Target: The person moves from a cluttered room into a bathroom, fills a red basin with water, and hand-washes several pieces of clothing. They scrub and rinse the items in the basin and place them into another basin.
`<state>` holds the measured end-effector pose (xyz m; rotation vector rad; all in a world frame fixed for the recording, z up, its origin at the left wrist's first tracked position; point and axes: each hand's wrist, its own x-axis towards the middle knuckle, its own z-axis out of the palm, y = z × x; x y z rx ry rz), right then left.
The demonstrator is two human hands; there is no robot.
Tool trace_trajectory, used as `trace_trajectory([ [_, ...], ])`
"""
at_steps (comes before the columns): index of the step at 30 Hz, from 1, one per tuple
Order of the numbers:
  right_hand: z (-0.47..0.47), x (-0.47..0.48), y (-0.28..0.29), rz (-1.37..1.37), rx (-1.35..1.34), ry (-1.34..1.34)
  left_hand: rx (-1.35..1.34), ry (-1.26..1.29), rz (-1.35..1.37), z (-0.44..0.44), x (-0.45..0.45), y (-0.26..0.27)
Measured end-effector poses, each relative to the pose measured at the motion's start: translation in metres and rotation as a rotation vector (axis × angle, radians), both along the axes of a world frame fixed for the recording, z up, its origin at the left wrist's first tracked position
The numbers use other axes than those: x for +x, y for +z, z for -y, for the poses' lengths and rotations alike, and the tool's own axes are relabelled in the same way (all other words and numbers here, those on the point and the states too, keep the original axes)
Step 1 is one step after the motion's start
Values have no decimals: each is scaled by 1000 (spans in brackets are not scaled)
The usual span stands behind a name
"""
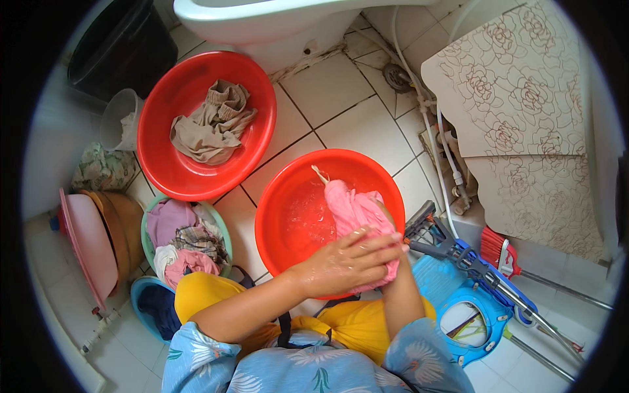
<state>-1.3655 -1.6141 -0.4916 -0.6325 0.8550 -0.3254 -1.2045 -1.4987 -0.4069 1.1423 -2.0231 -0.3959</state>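
A wet pink cloth (346, 209) is bunched above a round red plastic basin (275, 196) with clear water in it. My left hand (356, 263), wet and palm down, lies across the cloth with its fingers reaching over toward my right forearm. Only a strip of my right hand (386, 213) shows at the cloth's edge; the fingers are hidden beneath or within the fabric. From the cloth's far end a pale cord (319, 174) sticks out over the water.
A second red basin (152, 142) holds a beige garment (209, 130). Mixed clothes fill a green basin (228, 240); dark fabric lies in a blue one (147, 331). At right are a squeeze mop (452, 250), a red-bristled broom (493, 245) and a blue plastic stool (454, 346).
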Motion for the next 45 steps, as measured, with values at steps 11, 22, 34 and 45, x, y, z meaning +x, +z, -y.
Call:
trace_trajectory([
  [11,33,94,46,-624,-818,1340,165,-207,-163,12,-14,-21],
  [22,41,84,31,-325,-278,1134,597,-85,-320,18,25,-1],
  [34,-81,56,-12,543,289,-334,566,678,-1750,24,48,-38],
  [45,9,32,33,132,504,69,-35,257,-217,-11,3,16],
])
